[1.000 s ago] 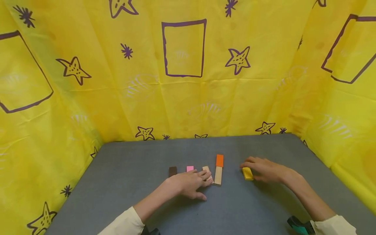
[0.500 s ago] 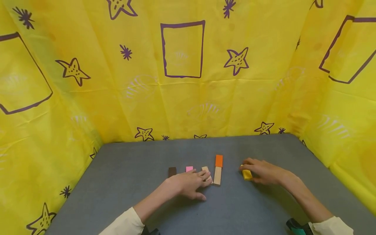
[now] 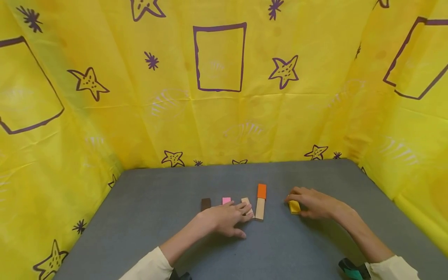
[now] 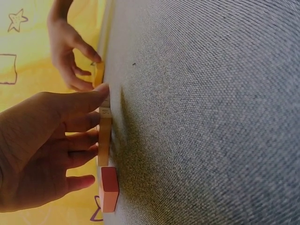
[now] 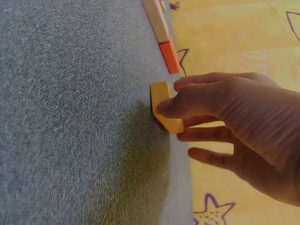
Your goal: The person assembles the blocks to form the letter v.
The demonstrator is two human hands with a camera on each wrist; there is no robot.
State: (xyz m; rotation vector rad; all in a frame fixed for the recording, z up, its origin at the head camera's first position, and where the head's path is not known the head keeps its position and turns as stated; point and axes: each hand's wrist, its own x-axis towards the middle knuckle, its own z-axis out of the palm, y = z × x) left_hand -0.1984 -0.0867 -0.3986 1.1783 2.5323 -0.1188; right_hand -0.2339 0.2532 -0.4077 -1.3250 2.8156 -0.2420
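In the head view my right hand [image 3: 316,202] pinches a yellow wooden block [image 3: 294,209] lying on the grey table. The right wrist view has the thumb on the near face of the yellow block [image 5: 164,101], fingers behind it. My left hand [image 3: 227,219] is spread low, its fairly straight fingers resting on a slanted plain wooden block [image 3: 245,201]. Just right of those fingers lies another plain wooden block [image 3: 260,209], end to end with an orange block [image 3: 261,191]. A pink block [image 3: 226,200] and a dark brown block [image 3: 205,203] are partly hidden behind the left hand.
The grey table [image 3: 168,186] is enclosed by yellow cloth [image 3: 217,128] with purple starfish drawings at the back and both sides. Dark straps, one with a green part [image 3: 352,273], sit at the wrists near the cream sleeves [image 3: 393,268].
My right fingers have drawn in a little around the yellow block, which has turned slightly. The left hand and the other blocks stay where they were.
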